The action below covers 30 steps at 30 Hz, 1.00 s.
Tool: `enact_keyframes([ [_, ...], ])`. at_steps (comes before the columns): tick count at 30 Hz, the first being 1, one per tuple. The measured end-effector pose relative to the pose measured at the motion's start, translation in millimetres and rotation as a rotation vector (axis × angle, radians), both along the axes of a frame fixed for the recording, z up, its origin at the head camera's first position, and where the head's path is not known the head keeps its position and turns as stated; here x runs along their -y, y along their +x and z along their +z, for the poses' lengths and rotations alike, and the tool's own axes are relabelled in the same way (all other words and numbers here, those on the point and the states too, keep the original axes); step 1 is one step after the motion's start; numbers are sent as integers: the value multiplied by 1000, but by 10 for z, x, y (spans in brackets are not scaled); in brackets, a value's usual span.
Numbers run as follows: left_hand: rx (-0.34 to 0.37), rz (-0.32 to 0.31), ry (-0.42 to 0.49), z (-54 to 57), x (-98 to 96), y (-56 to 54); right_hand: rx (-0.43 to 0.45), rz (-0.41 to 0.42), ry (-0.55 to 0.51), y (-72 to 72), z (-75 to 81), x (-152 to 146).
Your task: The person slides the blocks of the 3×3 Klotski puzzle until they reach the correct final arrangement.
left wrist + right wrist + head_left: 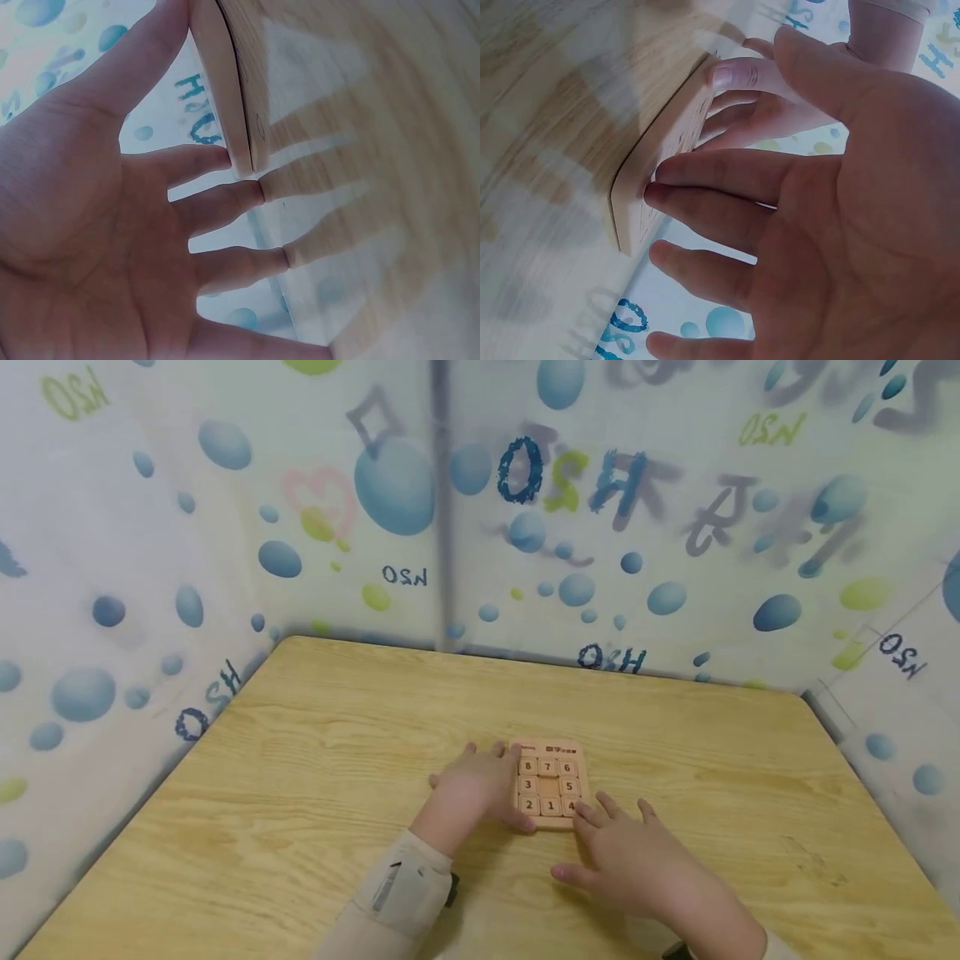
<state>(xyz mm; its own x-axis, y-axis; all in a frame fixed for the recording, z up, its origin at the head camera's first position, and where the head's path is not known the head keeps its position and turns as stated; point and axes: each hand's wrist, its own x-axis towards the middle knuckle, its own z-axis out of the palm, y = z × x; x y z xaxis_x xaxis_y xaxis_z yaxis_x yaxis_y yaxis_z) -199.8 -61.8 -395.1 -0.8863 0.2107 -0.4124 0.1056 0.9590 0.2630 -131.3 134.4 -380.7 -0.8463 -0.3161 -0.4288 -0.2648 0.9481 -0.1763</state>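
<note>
A wooden sliding number puzzle (548,822) lies flat on the table. Its tiles read 8, 7, 6 along the top, 3 and 5 at the sides of a vacant middle slot, and 2, 1, 4 along the bottom. Spread along the puzzle's left side is my left hand (480,785), thumb at the near corner and index finger by the far one; its other fingertips rest on the table. My right hand (637,860) reaches in from the lower right, its index and middle fingertips (660,193) touching the puzzle around the 4 tile (571,807). The right thumb stays apart from the board.
The light wooden table (337,718) extends around the puzzle. Behind it and along both sides hang white curtains (480,560) printed with blue and green drops and lettering. A dark strap piece (452,890) shows at the left wrist.
</note>
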Motion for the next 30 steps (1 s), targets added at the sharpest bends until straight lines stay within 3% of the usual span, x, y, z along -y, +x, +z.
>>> enact_keyframes([
  [12,14,27,18,-10,40,14,-20,-5,-1,26,19,30],
  [30,21,13,20,2,-5,-9,-11,-28,-2,47,60,-12],
])
